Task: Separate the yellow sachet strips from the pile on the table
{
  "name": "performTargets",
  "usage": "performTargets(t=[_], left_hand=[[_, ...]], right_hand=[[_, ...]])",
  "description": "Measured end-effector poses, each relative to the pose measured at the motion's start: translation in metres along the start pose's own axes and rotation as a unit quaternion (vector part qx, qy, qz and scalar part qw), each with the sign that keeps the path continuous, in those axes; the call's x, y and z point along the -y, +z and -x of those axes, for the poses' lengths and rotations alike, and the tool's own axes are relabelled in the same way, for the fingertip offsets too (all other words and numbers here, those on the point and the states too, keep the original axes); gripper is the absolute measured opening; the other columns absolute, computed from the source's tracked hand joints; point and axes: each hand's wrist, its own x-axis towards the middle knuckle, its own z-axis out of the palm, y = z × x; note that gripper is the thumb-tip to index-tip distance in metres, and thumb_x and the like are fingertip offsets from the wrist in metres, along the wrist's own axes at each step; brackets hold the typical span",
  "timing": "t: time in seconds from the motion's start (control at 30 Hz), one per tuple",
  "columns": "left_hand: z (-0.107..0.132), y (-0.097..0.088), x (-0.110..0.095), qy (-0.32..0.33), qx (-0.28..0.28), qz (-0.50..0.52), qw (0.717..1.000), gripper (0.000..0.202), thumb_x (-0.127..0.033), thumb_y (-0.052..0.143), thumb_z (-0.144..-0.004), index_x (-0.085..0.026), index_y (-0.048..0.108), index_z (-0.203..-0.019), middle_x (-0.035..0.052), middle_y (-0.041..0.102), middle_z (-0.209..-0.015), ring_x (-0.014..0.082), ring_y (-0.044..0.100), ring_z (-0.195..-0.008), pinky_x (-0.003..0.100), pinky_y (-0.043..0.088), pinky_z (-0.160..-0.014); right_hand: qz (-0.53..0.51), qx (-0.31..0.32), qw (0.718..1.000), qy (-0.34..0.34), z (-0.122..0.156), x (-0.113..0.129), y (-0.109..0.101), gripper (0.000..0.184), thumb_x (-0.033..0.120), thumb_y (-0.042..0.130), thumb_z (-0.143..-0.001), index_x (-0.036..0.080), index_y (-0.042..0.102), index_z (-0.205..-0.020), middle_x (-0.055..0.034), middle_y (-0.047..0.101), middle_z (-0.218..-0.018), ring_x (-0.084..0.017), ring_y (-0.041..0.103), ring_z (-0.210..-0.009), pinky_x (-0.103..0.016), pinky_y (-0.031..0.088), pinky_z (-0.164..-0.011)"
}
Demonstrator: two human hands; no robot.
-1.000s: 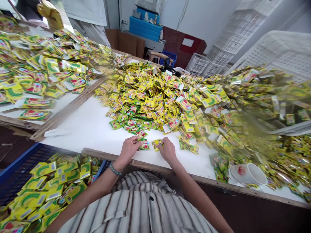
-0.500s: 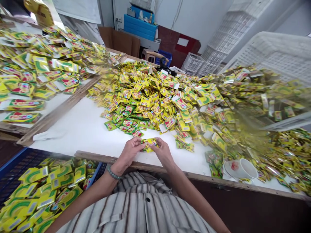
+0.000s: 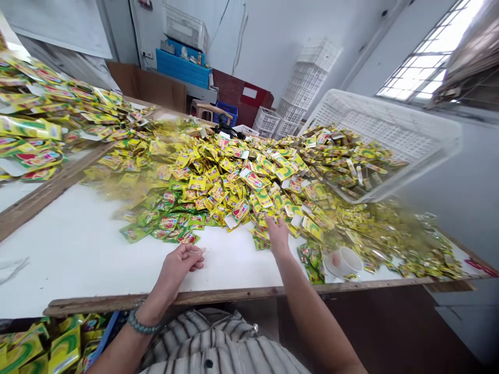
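Observation:
My left hand (image 3: 181, 267) is just above the white tabletop (image 3: 222, 259), near its front edge. Its fingers are curled in with the thumb against them, and no packet shows in it. My right hand (image 3: 278, 236) reaches to the front of the heap, its fingertips closed at a yellow packet (image 3: 272, 213); the fingers partly hide what they grip. Green sachets (image 3: 169, 222) lie beyond my left hand, yellow sachets (image 3: 208, 182) behind them. Yellow-green flat boxes (image 3: 312, 227) lie right of my right hand.
A tilted white crate (image 3: 393, 130) spills boxes at the right. A white cup (image 3: 343, 262) lies near the front edge beside green sachets (image 3: 312, 259). A wooden strip (image 3: 50, 189) divides the table at left. Boxes fill a blue crate (image 3: 107, 332) below the table.
Both hands held a yellow-green packet together; now they are apart. My right hand has moved right and forward to the heap, my left hand slightly left. The view has turned right.

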Motion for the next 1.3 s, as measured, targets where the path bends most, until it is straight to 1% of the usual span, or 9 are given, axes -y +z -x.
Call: performTargets(t=[0.27, 0.37, 0.57, 0.63, 0.73, 0.83, 0.93, 1.1, 1.3], left_hand=[[-0.002, 0.0, 0.006, 0.002, -0.012, -0.005, 1.0, 0.057, -0.062, 0.079, -0.052, -0.015, 0.063, -0.081, 0.0056, 0.072, -0.069, 0.0168, 0.065, -0.058, 0.026, 0.046, -0.057], [0.001, -0.001, -0.001, 0.01, -0.025, 0.0, 1.0, 0.059, -0.063, 0.078, -0.054, -0.014, 0.067, -0.084, 0.0082, 0.073, -0.077, 0.0179, 0.067, -0.067, 0.028, 0.05, -0.065], [0.006, 0.014, -0.018, 0.031, 0.008, 0.101, 0.994, 0.064, -0.06, 0.076, -0.063, -0.015, 0.064, -0.108, 0.0098, 0.073, -0.101, 0.0215, 0.069, -0.091, 0.033, 0.052, -0.084], [0.003, 0.013, -0.018, 0.045, 0.018, 0.127, 0.991, 0.059, -0.052, 0.08, -0.062, -0.014, 0.063, -0.104, 0.0084, 0.074, -0.096, 0.0207, 0.069, -0.086, 0.032, 0.053, -0.08], [-0.001, 0.001, -0.014, 0.042, 0.003, 0.11, 0.993, 0.056, -0.04, 0.086, -0.054, -0.013, 0.061, -0.097, 0.007, 0.074, -0.086, 0.0211, 0.069, -0.078, 0.03, 0.054, -0.073], [0.003, -0.014, -0.009, 0.034, 0.061, 0.053, 0.996, 0.064, -0.033, 0.085, -0.057, -0.014, 0.055, -0.11, 0.0064, 0.075, -0.087, 0.0222, 0.07, -0.076, 0.032, 0.055, -0.071], [0.01, -0.021, -0.006, 0.023, 0.155, 0.016, 0.988, 0.068, -0.032, 0.083, -0.063, -0.016, 0.05, -0.12, 0.0068, 0.075, -0.092, 0.0233, 0.071, -0.08, 0.035, 0.056, -0.074], [0.016, -0.02, -0.001, -0.001, 0.207, 0.03, 0.978, 0.059, -0.035, 0.083, -0.063, -0.016, 0.052, -0.109, 0.0069, 0.074, -0.092, 0.0229, 0.07, -0.082, 0.036, 0.055, -0.078], [0.016, -0.018, -0.003, 0.001, 0.226, 0.01, 0.974, 0.052, -0.031, 0.085, -0.06, -0.017, 0.059, -0.103, 0.0013, 0.072, -0.08, 0.0197, 0.069, -0.077, 0.029, 0.053, -0.073]], right_hand=[[0.099, -0.051, 0.994, -0.016, -0.039, -0.011, 0.011, 0.025, 0.041, 0.067, -0.067, 0.018, 0.062, -0.077, -0.0101, 0.063, -0.081, -0.028, 0.057, -0.087, -0.04, 0.046, -0.08], [0.128, -0.051, 0.978, -0.159, -0.01, -0.005, 0.021, 0.019, 0.034, 0.06, -0.078, 0.018, 0.063, -0.087, -0.0137, 0.062, -0.101, -0.027, 0.056, -0.097, -0.042, 0.046, -0.087], [0.172, 0.083, 0.853, -0.485, 0.096, 0.002, 0.045, 0.03, 0.009, 0.051, -0.081, 0.018, 0.063, -0.106, -0.017, 0.057, -0.124, -0.028, 0.053, -0.115, -0.044, 0.046, -0.094], [0.136, 0.187, 0.846, -0.481, 0.121, 0.005, 0.049, 0.029, 0.008, 0.05, -0.082, 0.019, 0.063, -0.106, -0.0142, 0.06, -0.124, -0.026, 0.055, -0.113, -0.042, 0.047, -0.092], [0.028, 0.297, 0.888, -0.349, 0.128, 0.015, 0.046, 0.016, 0.019, 0.055, -0.086, 0.021, 0.063, -0.101, -0.0089, 0.068, -0.108, -0.023, 0.061, -0.1, -0.038, 0.05, -0.087], [-0.079, 0.314, 0.932, -0.164, 0.103, 0.035, 0.041, 0.019, 0.036, 0.061, -0.086, 0.021, 0.063, -0.097, -0.0039, 0.069, -0.086, -0.02, 0.064, -0.079, -0.034, 0.052, -0.074], [-0.087, 0.298, 0.942, -0.125, 0.07, 0.057, 0.043, 0.031, 0.042, 0.065, -0.081, 0.021, 0.063, -0.104, -0.0035, 0.069, -0.088, -0.02, 0.064, -0.079, -0.033, 0.051, -0.074], [0.093, 0.429, 0.876, -0.198, 0.043, 0.067, 0.053, 0.02, 0.03, 0.066, -0.082, 0.02, 0.068, -0.099, -0.0039, 0.07, -0.088, -0.019, 0.064, -0.082, -0.031, 0.049, -0.074], [0.252, 0.477, 0.782, -0.311, 0.041, 0.074, 0.056, 0.013, 0.021, 0.074, -0.077, 0.017, 0.071, -0.089, -0.0066, 0.069, -0.091, -0.021, 0.062, -0.086, -0.029, 0.044, -0.074]])
